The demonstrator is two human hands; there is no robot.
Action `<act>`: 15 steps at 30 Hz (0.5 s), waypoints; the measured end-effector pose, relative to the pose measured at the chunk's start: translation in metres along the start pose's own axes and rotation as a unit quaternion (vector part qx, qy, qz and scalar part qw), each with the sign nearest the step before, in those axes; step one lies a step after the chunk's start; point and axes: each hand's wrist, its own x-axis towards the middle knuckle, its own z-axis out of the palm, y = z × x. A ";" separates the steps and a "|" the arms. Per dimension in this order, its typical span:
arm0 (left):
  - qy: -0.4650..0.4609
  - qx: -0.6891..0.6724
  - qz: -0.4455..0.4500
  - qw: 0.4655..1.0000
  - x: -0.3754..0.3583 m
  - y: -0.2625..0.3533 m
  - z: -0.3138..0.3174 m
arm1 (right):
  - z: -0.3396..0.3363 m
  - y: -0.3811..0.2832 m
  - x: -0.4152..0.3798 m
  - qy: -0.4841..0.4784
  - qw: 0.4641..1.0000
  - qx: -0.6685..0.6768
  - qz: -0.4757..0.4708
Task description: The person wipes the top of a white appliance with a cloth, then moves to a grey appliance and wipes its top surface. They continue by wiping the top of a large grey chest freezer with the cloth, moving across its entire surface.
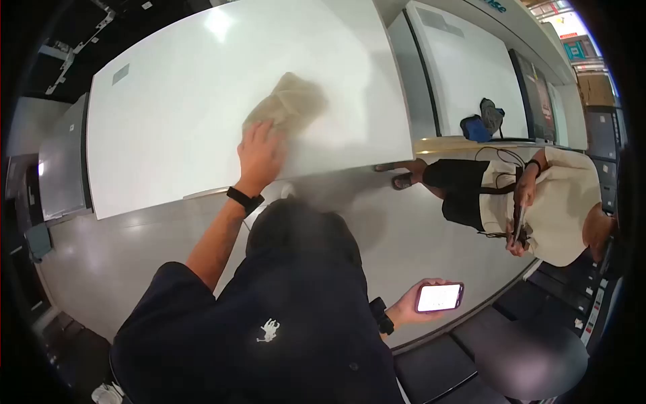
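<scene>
One hand, the left hand (pixel 261 153), rests on a beige cloth (pixel 289 104). Its fingers overlie the near edge; whether they pinch the fabric or merely press on it cannot be told. The cloth, creased and partly folded, extends ahead and to the right of those fingers, upon a broad white surface (pixel 182 108). A black wristband (pixel 245 200) sits just behind this hand.

Well apart, behind and to the right of the left hand, the right hand (pixel 407 306) is closed around a phone (pixel 439 297) with a lit screen, above the floor (pixel 134 262).

Farther right of the left hand, a second white unit (pixel 464 74) bears a blue-and-grey bundle (pixel 486 121). Ahead and to the right of the right hand stands a person (pixel 565 195).

Risks, as judged: uneven pressure at the near edge could bunch the cloth or let it slip from the fingers; a slackened one-handed hold, with attention divided, could drop the phone; a wide outward swing of the right arm could bump the person.
</scene>
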 end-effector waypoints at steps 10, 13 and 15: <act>0.053 -0.109 0.016 0.992 0.006 -0.005 -0.001 | -0.010 0.013 0.003 -0.029 0.998 -0.057 0.020; 0.059 -0.156 0.024 0.986 0.011 -0.001 -0.010 | -0.017 0.011 0.006 -0.035 0.996 -0.074 0.024; 0.053 -0.163 0.030 0.985 0.011 0.003 -0.014 | -0.019 0.009 0.006 -0.036 0.996 -0.072 0.028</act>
